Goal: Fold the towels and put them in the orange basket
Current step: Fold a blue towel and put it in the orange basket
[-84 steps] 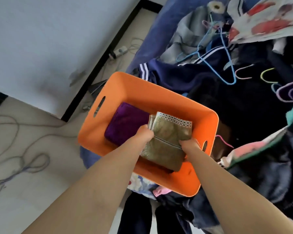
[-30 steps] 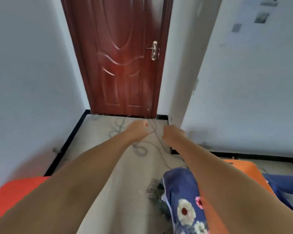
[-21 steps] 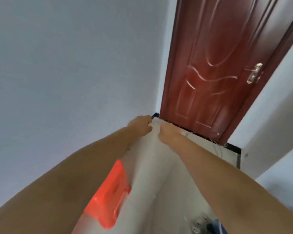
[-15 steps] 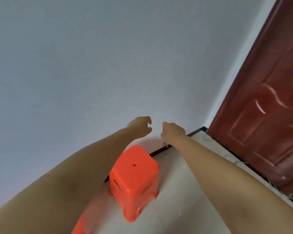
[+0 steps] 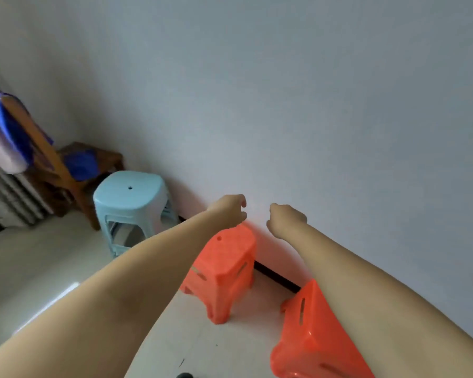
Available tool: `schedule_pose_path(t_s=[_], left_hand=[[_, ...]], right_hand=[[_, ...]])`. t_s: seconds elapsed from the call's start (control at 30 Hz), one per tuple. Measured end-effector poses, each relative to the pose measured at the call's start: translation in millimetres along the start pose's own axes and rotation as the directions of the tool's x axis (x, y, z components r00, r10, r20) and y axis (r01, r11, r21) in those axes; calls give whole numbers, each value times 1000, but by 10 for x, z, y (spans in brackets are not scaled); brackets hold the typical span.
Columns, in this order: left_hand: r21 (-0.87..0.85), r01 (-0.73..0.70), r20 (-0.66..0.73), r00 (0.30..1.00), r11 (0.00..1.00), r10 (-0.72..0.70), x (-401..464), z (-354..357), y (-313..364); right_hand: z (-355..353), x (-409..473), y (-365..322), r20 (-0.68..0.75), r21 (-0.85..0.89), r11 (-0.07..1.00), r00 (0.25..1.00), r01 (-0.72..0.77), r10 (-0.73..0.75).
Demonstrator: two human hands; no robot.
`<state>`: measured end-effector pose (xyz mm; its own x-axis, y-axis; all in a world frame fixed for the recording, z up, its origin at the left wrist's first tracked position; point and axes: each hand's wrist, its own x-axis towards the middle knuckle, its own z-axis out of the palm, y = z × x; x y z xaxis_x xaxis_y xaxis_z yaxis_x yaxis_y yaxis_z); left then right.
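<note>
Neither the orange basket nor any towel is in view. Both my arms reach out toward a plain pale wall. My left hand [image 5: 231,208] hovers above an orange stool with its fingers loosely curled, and it holds nothing. My right hand [image 5: 284,220] is a short gap to the right at the same height. I see its back, with the fingers loosely curled under, and it is also empty. The two hands do not touch.
An orange plastic stool [image 5: 224,271] stands by the wall under my left hand. A second orange stool [image 5: 311,339] is at the lower right. A stack of light blue stools [image 5: 131,205] and a wooden chair [image 5: 74,173] with blue cloth stand at the left, near a radiator [image 5: 8,195].
The view has swung left from the bed, past the red door, to this wall and the stools. My hands let go of the folded olive towel in the basket and are now empty.
</note>
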<state>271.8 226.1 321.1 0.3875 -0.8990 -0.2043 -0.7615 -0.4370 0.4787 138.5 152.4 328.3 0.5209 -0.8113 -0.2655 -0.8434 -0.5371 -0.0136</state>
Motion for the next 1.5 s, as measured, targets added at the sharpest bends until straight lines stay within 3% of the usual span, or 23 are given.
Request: schedule_pose_path(t_s=[0.2,0.43,0.93,1.27,1.5], left_hand=[[-57,312,-173,932,948,-317,-872,-468,-1262],[-137,503,-266,811,854,-521,-1537,-941,-2450],[-119,528,-238,807,841,-540,-1533,-2187,-4684],[-156,496,-259,814,854,-520,-429,-2836,-5510],[-184,533,-345,752,826,-562,262,-3780,-6127]], right_hand=[[80,-137,-1469,4,-48,934,935,355,-355],[158,-267,-2891,121,-93,831,835,548,-537],[273,295,-5300,214,-146,845,850,514,-481],[-128,1673,-6196,169,-182,850,868,494,-468],[-732,2722,-7066,107,-139,809,821,571,-561]])
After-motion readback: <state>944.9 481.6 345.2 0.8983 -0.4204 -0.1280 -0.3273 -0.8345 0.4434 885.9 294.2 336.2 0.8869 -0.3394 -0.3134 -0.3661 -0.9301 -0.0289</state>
